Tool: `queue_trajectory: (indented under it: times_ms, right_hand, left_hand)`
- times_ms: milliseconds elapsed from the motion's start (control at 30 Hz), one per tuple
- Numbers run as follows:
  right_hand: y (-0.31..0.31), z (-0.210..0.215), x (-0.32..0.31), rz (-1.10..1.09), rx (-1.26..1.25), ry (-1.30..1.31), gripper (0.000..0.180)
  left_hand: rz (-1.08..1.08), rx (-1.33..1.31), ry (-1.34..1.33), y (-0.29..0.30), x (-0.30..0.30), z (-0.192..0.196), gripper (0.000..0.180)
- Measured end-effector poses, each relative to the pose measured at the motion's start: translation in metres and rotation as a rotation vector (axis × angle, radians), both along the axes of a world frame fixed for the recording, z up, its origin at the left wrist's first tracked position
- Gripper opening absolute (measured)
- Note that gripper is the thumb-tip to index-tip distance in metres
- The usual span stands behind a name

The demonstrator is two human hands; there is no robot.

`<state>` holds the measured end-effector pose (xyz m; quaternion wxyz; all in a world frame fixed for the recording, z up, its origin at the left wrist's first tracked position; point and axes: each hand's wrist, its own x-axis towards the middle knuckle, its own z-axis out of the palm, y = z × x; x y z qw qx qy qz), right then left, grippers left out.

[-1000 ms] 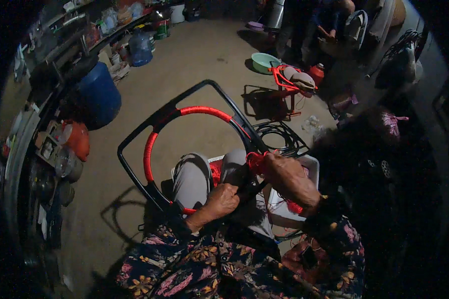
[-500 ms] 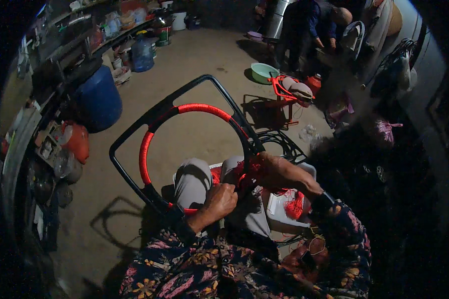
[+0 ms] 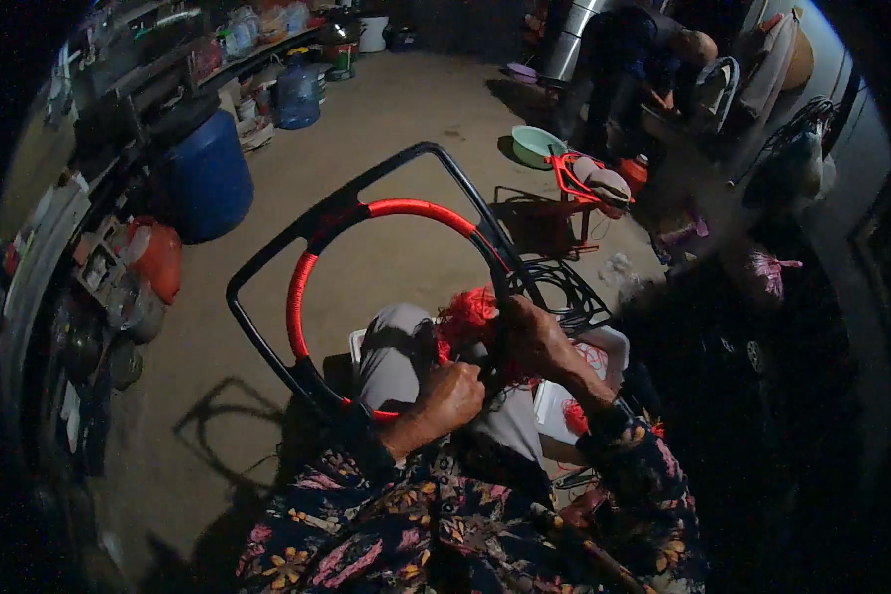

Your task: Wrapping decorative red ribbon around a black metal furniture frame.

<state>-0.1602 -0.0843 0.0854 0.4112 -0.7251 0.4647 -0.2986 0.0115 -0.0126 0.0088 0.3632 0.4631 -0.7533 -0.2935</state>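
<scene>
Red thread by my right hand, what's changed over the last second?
The red thread and right hand have shifted left, the thread's bunch now seen inside the ring of the black frame. The left hand and the frame stayed about where they were.

One upright, wide fisheye view looks down and forward from the left of two cameras on the wearer's head. The dark floral-patterned jacket [image 3: 366, 530] lies nearest, along the lower edge; the black angular frame with a round red-wrapped ring [image 3: 421, 207] is close, mid-picture; the tan floor [image 3: 416, 109] recedes beyond.
</scene>
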Motion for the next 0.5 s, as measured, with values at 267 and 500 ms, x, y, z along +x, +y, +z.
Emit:
queue_trajectory:
  times_ms: [267, 500]
  right_hand:
    - [0.018, -0.056, -0.046, 0.161, 0.299, -0.340, 0.061]
    - [0.034, 0.007, -0.010, 0.018, -0.240, 0.449, 0.033]
  left_hand:
    - [-0.068, 0.101, -0.179, 0.017, -0.012, 0.007, 0.025]
    - [-0.047, 0.464, -0.303, 0.004, -0.010, -0.034, 0.026]
